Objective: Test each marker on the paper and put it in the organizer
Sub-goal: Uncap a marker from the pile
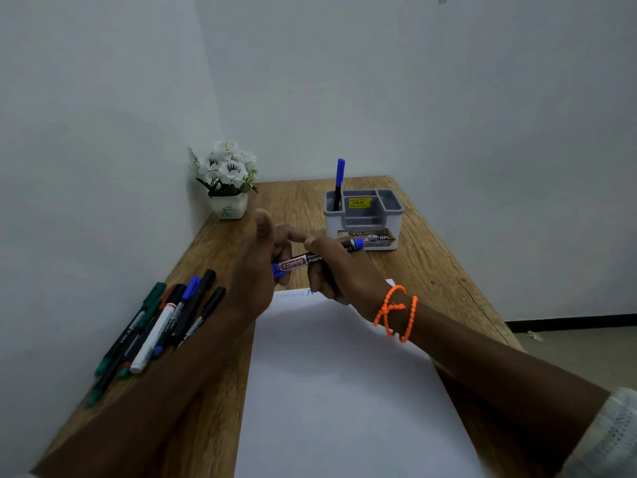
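We hold a blue-capped marker (312, 259) level above the far edge of the paper (341, 391), between both hands. Our right hand (339, 270) wraps its fingers round the barrel near the blue end at right, while our left hand (256, 270) has its thumb raised and its fingers curled about the blue tip end at left. Faint blue test scribbles (293, 294) lie on the far left corner of the sheet, just below the hands. The grey organizer (363, 219) stands farther back on the wooden table (448, 270), with one blue-capped marker upright (339, 182) in its left compartment. A pile of loose markers (155, 326) lies at the left, and a white flower pot (228, 181) sits in the far left corner.
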